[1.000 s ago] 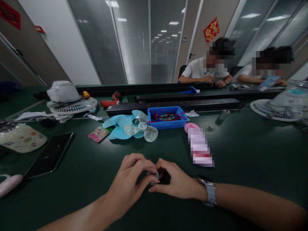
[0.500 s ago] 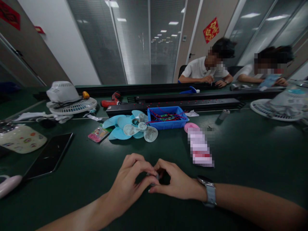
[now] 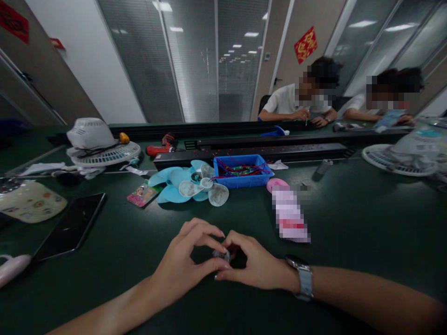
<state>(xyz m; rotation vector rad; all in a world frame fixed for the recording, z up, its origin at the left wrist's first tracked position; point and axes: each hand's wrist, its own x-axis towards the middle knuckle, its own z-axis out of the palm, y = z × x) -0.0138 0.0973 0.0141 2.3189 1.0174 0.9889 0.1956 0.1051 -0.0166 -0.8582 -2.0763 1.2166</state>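
Close in front of me over the dark green table, a small round grey part (image 3: 222, 255) sits between my two hands, mostly covered by fingers. My left hand (image 3: 190, 255) has its thumb beneath the part and a fingertip on top, with the index finger raised off it. My right hand (image 3: 249, 259), with a watch (image 3: 303, 277) on its wrist, pinches the same part from the right side. Its exact kind is too small to make out. Beyond the hands lie light blue fan blades (image 3: 174, 186) and a grey, smaller propeller (image 3: 218, 194).
A blue bin (image 3: 244, 180) of wires stands behind the hands. Pink-and-white packaging (image 3: 289, 211) lies right, a black tablet (image 3: 71, 228) left. A red drill (image 3: 160, 150), fan parts (image 3: 104, 153) and a metal cylinder (image 3: 325, 166) sit farther back. Two people (image 3: 296, 100) work opposite.
The left hand's fingers have loosened and lifted, showing more of the small grey part. My right hand has stayed almost in place.
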